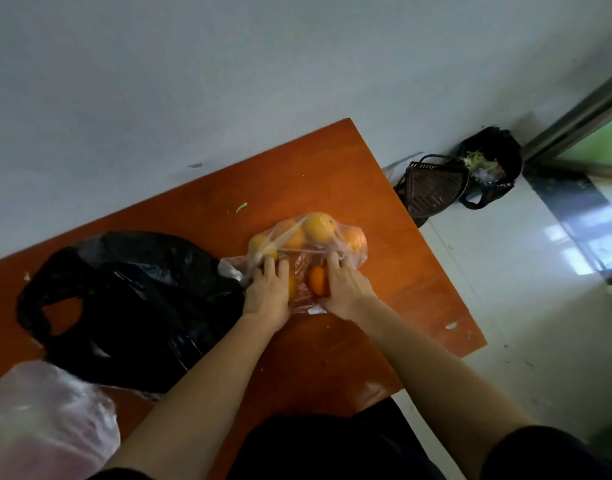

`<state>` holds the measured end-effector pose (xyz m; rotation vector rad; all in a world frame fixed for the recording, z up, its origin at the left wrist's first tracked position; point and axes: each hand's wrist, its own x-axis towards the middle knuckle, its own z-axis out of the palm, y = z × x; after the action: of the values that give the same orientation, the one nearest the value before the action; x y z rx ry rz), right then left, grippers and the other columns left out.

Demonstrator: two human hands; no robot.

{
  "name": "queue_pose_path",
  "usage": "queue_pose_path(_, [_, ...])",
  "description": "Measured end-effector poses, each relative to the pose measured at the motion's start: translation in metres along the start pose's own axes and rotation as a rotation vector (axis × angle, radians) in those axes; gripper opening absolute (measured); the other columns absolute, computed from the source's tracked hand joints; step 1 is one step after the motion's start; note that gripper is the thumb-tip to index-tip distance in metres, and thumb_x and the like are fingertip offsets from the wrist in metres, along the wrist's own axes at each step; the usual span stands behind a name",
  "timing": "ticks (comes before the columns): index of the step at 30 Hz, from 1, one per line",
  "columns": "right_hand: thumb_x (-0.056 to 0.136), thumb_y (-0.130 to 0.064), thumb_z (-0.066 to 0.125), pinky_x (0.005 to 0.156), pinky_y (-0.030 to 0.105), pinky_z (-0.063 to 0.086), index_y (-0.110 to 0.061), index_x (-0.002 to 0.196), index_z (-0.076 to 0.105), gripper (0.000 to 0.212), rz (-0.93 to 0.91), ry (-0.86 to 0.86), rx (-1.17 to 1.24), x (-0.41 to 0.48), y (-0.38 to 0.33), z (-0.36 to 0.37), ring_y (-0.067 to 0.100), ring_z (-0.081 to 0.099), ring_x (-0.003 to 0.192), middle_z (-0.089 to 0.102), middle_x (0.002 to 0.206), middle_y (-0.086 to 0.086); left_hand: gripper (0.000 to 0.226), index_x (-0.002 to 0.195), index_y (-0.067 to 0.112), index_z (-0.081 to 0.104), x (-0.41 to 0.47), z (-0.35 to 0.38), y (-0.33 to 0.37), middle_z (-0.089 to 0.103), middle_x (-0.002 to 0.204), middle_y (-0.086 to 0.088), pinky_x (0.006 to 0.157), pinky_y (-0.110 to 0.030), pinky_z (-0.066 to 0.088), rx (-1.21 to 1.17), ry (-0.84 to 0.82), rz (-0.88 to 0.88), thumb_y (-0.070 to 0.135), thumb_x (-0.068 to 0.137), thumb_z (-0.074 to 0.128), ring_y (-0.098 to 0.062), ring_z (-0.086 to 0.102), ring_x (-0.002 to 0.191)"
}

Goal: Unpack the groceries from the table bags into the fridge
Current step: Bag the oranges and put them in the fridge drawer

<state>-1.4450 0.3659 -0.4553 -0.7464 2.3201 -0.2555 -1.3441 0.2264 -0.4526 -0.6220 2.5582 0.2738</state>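
Because the oranges [318,225] must come out before they can go to the fridge, I have their clear bag [306,261] lying on its side on the desk [332,168], mouth towards me, so the fruit stays put while I open it. 1 orange sits near the mouth between my hands, and the rest are bunched at the far end. My left hand [268,289] and right hand [346,292] work either side of the mouth, pulling it apart, and the film runs taut between them. The fingers [334,263] of both are bent only a little, hooked into the plastic and not closed round any fruit. Their tips are hidden in the film, so I cannot tell how firm the pinch is. Just left of the bag, touching it, slumps a black bag [131,306], and a pale bag [45,420] sits at the near-left corner. The fridge is out of view. On the floor beyond the desk stand a basket [432,188] and a bin [491,164].
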Motion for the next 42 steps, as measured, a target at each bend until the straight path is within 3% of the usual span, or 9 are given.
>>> queue_pose_path(5, [0.086, -0.034, 0.074, 0.086, 0.049, 0.051, -0.022, 0.151, 0.018, 0.087, -0.021, 0.018, 0.021, -0.006, -0.001, -0.004, 0.046, 0.056, 0.118, 0.036, 0.147, 0.014, 0.072, 0.127, 0.02, 0.028, -0.002, -0.001, -0.014, 0.055, 0.125, -0.01, 0.071, -0.04, 0.047, -0.371, 0.022, -0.034, 0.035, 0.078, 0.078, -0.036, 0.059, 0.107])
queue_pose_path(11, [0.092, -0.055, 0.062, 0.08, 0.047, 0.055, -0.027, 0.158, 0.016, 0.085, -0.188, 0.219, 0.125, -0.021, -0.009, -0.039, 0.042, 0.056, 0.121, 0.022, 0.163, 0.008, 0.07, 0.132, 0.032, 0.046, -0.022, -0.049, -0.034, 0.055, 0.116, 0.008, 0.07, -0.028, 0.045, -0.833, 0.209, -0.036, 0.034, 0.073, 0.085, -0.019, 0.058, 0.102])
queue_pose_path(18, [0.092, -0.054, 0.063, 0.075, 0.038, 0.059, -0.027, 0.157, 0.022, 0.081, -0.288, 0.674, 0.29, -0.056, -0.045, -0.08, 0.027, 0.061, 0.111, 0.03, 0.153, 0.0, 0.062, 0.129, 0.028, 0.053, -0.052, -0.097, -0.061, 0.05, 0.128, 0.003, 0.092, -0.03, 0.043, -0.838, 0.657, 0.047, 0.023, 0.076, 0.084, -0.018, 0.052, 0.116])
queue_pose_path(23, [0.092, -0.051, 0.065, 0.082, 0.033, 0.054, -0.023, 0.157, 0.021, 0.083, -0.153, 0.894, 0.334, -0.097, -0.043, -0.081, 0.015, 0.049, 0.116, 0.032, 0.152, 0.004, 0.058, 0.13, 0.023, 0.055, -0.066, -0.113, -0.046, 0.049, 0.131, 0.0, 0.093, -0.028, 0.042, -0.848, 0.77, 0.157, 0.019, 0.079, 0.082, -0.019, 0.052, 0.119])
queue_pose_path(27, [0.093, -0.044, 0.066, 0.091, 0.028, 0.043, -0.026, 0.157, 0.015, 0.084, 0.003, 1.006, 0.369, -0.142, -0.019, -0.074, 0.014, 0.045, 0.123, 0.027, 0.154, 0.005, 0.061, 0.133, 0.027, 0.053, -0.073, -0.125, -0.001, 0.046, 0.137, 0.001, 0.091, -0.029, 0.046, -0.801, 0.702, 0.274, 0.026, 0.079, 0.082, -0.019, 0.05, 0.121])
queue_pose_path(32, [0.092, -0.034, 0.07, 0.091, 0.039, 0.052, -0.03, 0.152, 0.02, 0.079, 0.146, 1.184, 0.358, -0.227, 0.03, -0.073, 0.026, 0.049, 0.125, 0.025, 0.157, 0.004, 0.062, 0.133, 0.032, 0.051, -0.103, -0.141, 0.082, 0.041, 0.13, 0.011, 0.095, -0.033, 0.049, -0.778, 0.639, 0.565, 0.032, 0.079, 0.08, -0.017, 0.049, 0.118])
queue_pose_path(36, [0.091, -0.032, 0.072, 0.091, 0.031, 0.044, -0.029, 0.148, 0.026, 0.074, 0.32, 1.384, 0.343, -0.322, 0.081, -0.068, 0.03, 0.049, 0.126, 0.028, 0.157, 0.009, 0.065, 0.134, 0.024, 0.053, -0.161, -0.146, 0.173, 0.046, 0.13, -0.001, 0.09, -0.01, 0.037, -0.728, 0.616, 0.799, 0.028, 0.076, 0.085, -0.011, 0.047, 0.112])
queue_pose_path(39, [0.09, -0.031, 0.074, 0.093, 0.04, 0.051, -0.032, 0.146, 0.026, 0.074, 0.408, 1.539, 0.364, -0.407, 0.126, -0.053, 0.031, 0.049, 0.126, 0.03, 0.155, 0.008, 0.067, 0.135, 0.026, 0.05, -0.221, -0.132, 0.241, 0.044, 0.132, -0.001, 0.089, -0.025, 0.045, -0.669, 0.596, 0.991, 0.03, 0.077, 0.084, -0.012, 0.046, 0.112])
queue_pose_path(42, [0.09, -0.032, 0.072, 0.095, 0.043, 0.051, -0.033, 0.146, 0.025, 0.074, 0.473, 1.659, 0.369, -0.504, 0.17, -0.026, 0.03, 0.048, 0.127, 0.026, 0.156, 0.005, 0.066, 0.133, 0.023, 0.052, -0.294, -0.104, 0.312, 0.048, 0.127, -0.003, 0.09, -0.026, 0.045, -0.676, 0.591, 1.15, 0.025, 0.076, 0.085, -0.01, 0.046, 0.109])
